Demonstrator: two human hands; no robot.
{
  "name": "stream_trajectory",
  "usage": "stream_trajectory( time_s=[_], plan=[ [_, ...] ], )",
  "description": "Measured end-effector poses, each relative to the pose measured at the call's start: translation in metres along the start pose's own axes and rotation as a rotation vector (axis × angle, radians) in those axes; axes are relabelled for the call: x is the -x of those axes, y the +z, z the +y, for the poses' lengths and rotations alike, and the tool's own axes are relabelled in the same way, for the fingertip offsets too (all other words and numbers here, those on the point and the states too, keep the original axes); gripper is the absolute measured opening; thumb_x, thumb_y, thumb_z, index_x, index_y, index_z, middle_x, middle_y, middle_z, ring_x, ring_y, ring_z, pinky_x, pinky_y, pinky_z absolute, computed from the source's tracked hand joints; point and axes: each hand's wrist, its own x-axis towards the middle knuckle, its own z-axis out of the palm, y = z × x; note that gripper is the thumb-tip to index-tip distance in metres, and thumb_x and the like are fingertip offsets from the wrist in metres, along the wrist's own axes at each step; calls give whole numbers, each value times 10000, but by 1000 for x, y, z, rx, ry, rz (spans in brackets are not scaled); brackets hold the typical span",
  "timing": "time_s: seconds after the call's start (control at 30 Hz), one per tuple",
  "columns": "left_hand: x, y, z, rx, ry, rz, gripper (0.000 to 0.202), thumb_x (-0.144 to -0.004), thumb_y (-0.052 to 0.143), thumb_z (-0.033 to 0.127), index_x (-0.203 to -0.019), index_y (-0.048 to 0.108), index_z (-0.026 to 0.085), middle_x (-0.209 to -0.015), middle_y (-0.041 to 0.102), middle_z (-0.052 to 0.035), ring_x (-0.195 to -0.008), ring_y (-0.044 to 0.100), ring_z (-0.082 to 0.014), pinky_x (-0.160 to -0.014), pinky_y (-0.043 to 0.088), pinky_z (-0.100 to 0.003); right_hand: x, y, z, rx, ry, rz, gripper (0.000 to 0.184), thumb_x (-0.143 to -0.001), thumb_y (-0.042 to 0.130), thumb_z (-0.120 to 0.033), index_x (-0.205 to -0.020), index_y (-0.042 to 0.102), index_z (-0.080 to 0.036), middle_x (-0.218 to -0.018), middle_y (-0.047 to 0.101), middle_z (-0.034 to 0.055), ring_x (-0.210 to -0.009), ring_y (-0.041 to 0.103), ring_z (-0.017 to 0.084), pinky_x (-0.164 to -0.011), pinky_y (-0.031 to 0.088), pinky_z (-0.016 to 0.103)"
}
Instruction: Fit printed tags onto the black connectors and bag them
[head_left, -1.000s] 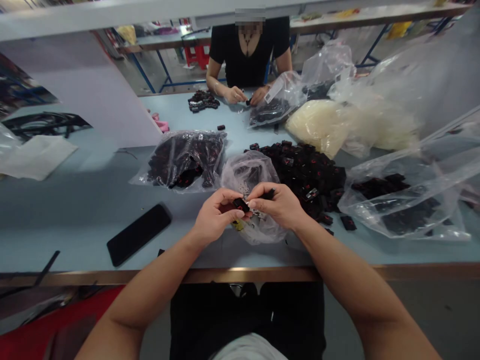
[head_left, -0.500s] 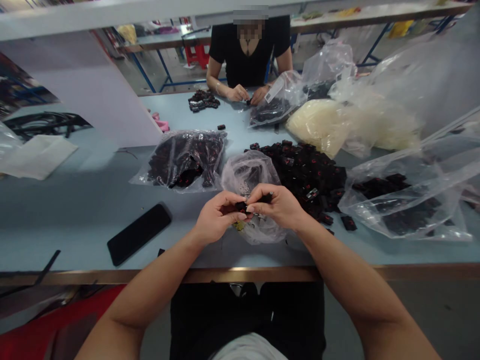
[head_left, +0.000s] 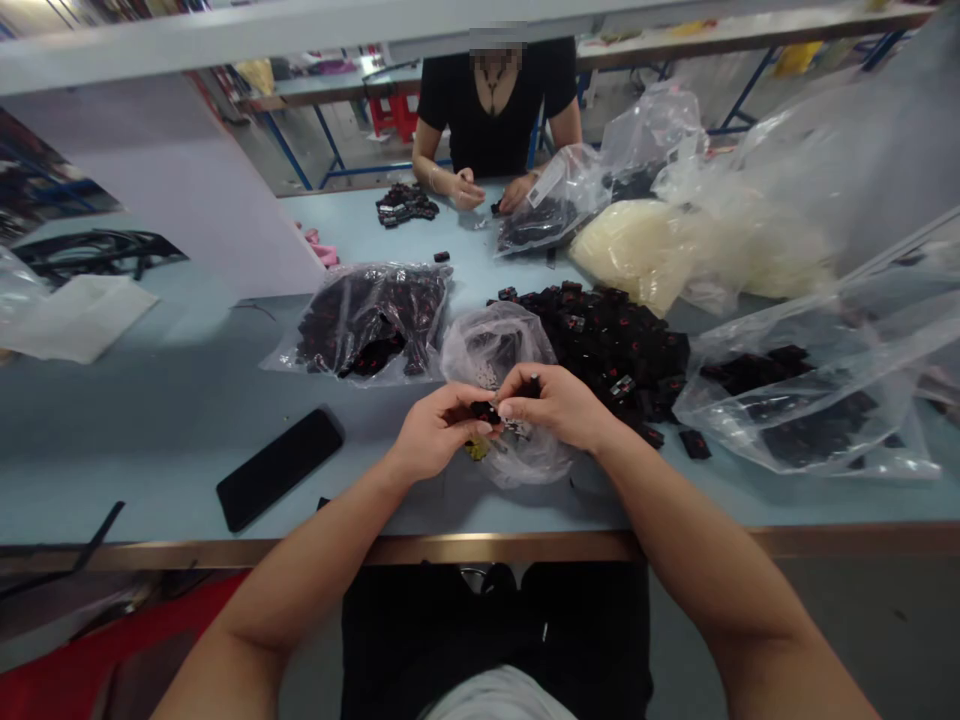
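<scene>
My left hand (head_left: 435,430) pinches a small black plastic part (head_left: 484,411) between thumb and fingers. Close against it, my right hand (head_left: 551,405) is closed, its thumb and fingertip meeting at the part's right side. A short dark stick-like piece (head_left: 535,384) pokes up from the right hand's fingers; its full shape is hidden. Both hands hover over an open clear plastic bag (head_left: 517,335) holding small pale pieces, with a yellow patch near its lower left. Just beyond my right hand spreads a heap of similar black parts (head_left: 600,335).
A filled bag of black parts (head_left: 371,315) lies left of centre, a black phone (head_left: 280,468) nearer me. Another clear bag (head_left: 810,410) lies at right, a bag of cream-coloured pieces (head_left: 634,245) farther back. A co-worker (head_left: 495,115) sits opposite, handling small black parts.
My right hand has turned slightly, and the dark stick-like piece in it points more upright. Across the table, the co-worker's hands have moved apart.
</scene>
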Motion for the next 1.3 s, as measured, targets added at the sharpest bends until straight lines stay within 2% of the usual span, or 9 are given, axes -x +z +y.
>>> stream_trajectory(
  time_s=[0.1, 0.17, 0.27, 0.37, 0.73, 0.87, 1.0, 1.1, 1.3],
  plan=[
    [-1, -1, 1, 42, 12, 52, 374, -763, 918, 303, -1072, 739, 193, -921, 810, -33, -818, 819, -233, -777, 692, -387, 0, -4, 3, 283, -74, 57, 154, -872, 778, -331, -852, 723, -188, -817, 734, 20, -775, 644, 181, -723, 462, 292],
    [-3, -2, 2, 31, 20, 99, 393, -758, 918, 301, -1087, 732, 194, -921, 807, -33, -825, 821, -236, -775, 692, -380, 0, -3, 5, 588, -72, 13, 40, -889, 756, -216, -913, 739, -188, -911, 759, 54, -843, 672, 206, -741, 458, 294],
    [-4, -2, 2, 5, 25, 139, 390, -764, 908, 311, -1086, 725, 193, -895, 800, -30, -821, 821, -237, -767, 693, -376, 0, 3, 5, 1053, -35, -137, 85, -920, 729, -163, -1000, 758, -173, -1056, 768, 134, -952, 701, 271, -729, 446, 314],
    [-5, -2, 2, 2, 35, 139, 377, -770, 899, 308, -1082, 722, 194, -893, 796, -24, -819, 819, -231, -762, 692, -373, 1, 8, 3, 1211, -25, -227, 115, -987, 646, -165, -1028, 754, -161, -1079, 769, 158, -979, 716, 292, -711, 435, 326],
    [-5, -2, 2, -6, 28, 117, 383, -773, 890, 292, -1101, 715, 199, -888, 800, -22, -802, 811, -220, -756, 684, -367, -1, -7, 13, 762, -47, -43, 92, -954, 650, -139, -1001, 717, -181, -882, 759, 61, -758, 660, 189, -695, 427, 268],
    [-5, -2, 2, -1, 25, 111, 383, -779, 890, 291, -1107, 715, 197, -893, 801, -26, -802, 812, -220, -757, 685, -362, -1, -8, 10, 579, -87, 2, 103, -933, 618, -165, -930, 716, -196, -849, 740, 31, -754, 632, 175, -712, 439, 272],
    [-4, -2, 3, -1, 27, 105, 382, -779, 892, 291, -1103, 714, 195, -902, 801, -28, -801, 816, -228, -758, 690, -374, -1, -7, 3, 376, -119, 82, 93, -898, 652, -261, -861, 719, -208, -828, 725, 19, -788, 623, 186, -741, 458, 294],
    [-3, -1, 4, 12, 26, 97, 380, -778, 892, 296, -1100, 714, 201, -914, 803, -31, -793, 818, -232, -753, 694, -384, 1, -3, 0, 158, -63, 107, 164, -872, 715, -370, -881, 736, -208, -809, 711, 16, -745, 596, 176, -700, 457, 297],
    [-1, 4, 4, 85, 16, 68, 392, -758, 921, 299, -1086, 727, 207, -916, 798, -24, -798, 821, -232, -757, 698, -373, 2, 13, 10, -314, 121, 84, 413, -756, 869, -555, -893, 741, -187, -651, 580, -36, -533, 406, 98, -517, 300, 258]
  ],
)
